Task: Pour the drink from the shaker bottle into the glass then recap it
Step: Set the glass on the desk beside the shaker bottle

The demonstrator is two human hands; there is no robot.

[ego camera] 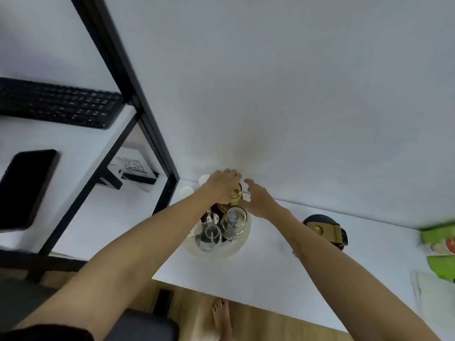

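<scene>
A gold shaker bottle [236,195] stands at the back of the white table, close to the wall. My left hand [222,187] is closed over its top from the left. My right hand [258,198] hovers beside it on the right with fingers spread, holding nothing. Just in front, two clear glasses sit on a round pale tray [236,251]: one glass [207,236] on the left, another glass [234,221] on the right. The lower part of the bottle is hidden behind my hands and the glasses.
A black and gold object [326,228] lies right of the tray. Green packets [439,252] sit at the right edge. Two small white cups [186,191] stand by the wall. A black-framed shelf [147,114] with a keyboard [56,102] and a phone [25,188] is on the left.
</scene>
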